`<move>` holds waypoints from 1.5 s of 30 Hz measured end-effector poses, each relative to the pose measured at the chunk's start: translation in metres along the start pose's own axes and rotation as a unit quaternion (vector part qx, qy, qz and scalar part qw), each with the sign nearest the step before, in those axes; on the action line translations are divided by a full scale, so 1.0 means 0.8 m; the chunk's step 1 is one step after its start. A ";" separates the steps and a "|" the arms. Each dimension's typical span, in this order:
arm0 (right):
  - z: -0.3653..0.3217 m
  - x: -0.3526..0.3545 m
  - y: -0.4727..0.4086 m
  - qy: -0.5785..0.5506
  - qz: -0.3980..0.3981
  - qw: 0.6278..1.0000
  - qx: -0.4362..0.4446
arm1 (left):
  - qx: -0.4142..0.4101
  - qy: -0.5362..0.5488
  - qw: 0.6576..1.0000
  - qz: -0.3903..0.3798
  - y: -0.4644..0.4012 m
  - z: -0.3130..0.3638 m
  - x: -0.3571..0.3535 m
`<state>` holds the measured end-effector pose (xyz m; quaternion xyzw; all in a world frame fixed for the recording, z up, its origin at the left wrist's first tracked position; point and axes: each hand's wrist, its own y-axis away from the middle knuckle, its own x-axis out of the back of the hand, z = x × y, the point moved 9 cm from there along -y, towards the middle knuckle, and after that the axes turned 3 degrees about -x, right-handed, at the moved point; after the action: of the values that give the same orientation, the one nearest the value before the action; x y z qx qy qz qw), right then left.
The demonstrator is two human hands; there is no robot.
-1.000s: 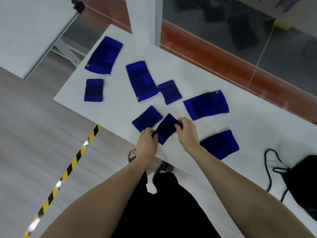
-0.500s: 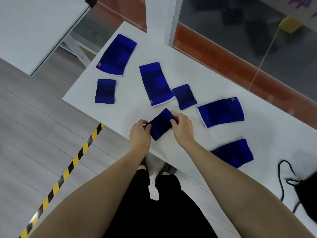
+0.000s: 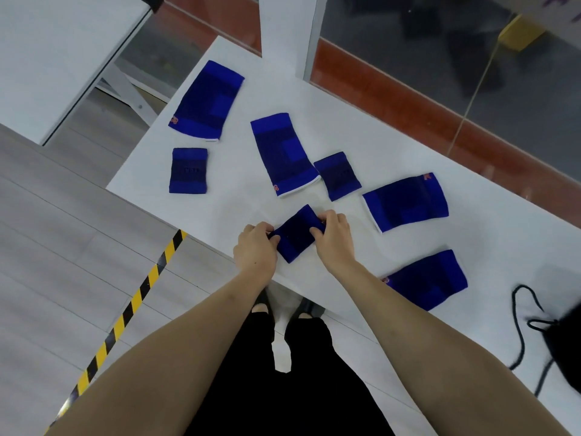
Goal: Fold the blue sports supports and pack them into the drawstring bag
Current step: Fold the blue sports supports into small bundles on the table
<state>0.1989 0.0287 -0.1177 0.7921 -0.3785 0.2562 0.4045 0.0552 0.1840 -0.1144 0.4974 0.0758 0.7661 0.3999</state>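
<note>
- Small blue wrist support (image 3: 295, 234) sits at the desk's (image 3: 408, 146) near edge, long axis running diagonally between both hands.
- Left hand (image 3: 256, 250) pinches its near-left end, right hand (image 3: 334, 236) pinches the far-right end.
- Drawstring bag (image 3: 566, 344) is way off at the right edge, so I'd guess the right hand carries it over.

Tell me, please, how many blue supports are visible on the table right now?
7: far left, near left, centre, small one beside it, right, near right, one held in both hands, possibly hiding another.
</note>
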 end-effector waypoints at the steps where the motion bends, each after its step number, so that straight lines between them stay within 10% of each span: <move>1: 0.001 0.001 0.001 -0.003 -0.010 1.000 0.000 | -0.008 -0.010 1.000 -0.007 -0.001 0.002 0.001; 17: -0.026 0.099 0.070 0.078 0.147 0.929 0.329 | -0.353 0.056 0.933 -0.026 0.027 0.128 0.009; 26: 0.043 0.037 0.062 0.032 -0.079 0.985 0.149 | -0.276 -0.010 0.955 -0.105 0.033 0.069 -0.052; 38: 0.039 0.036 0.002 -0.043 -0.037 0.998 0.024 | -0.087 0.158 0.980 -0.082 0.001 0.066 -0.047; 45: 0.050 0.030 -0.011 -0.037 -0.012 0.999 -0.029 | -0.082 0.059 0.995 -0.002 -0.013 0.065 -0.046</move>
<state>0.2239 -0.0106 -0.1261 0.7938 -0.3905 0.2110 0.4158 0.1100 0.1509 -0.1198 0.4165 0.0368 0.7972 0.4356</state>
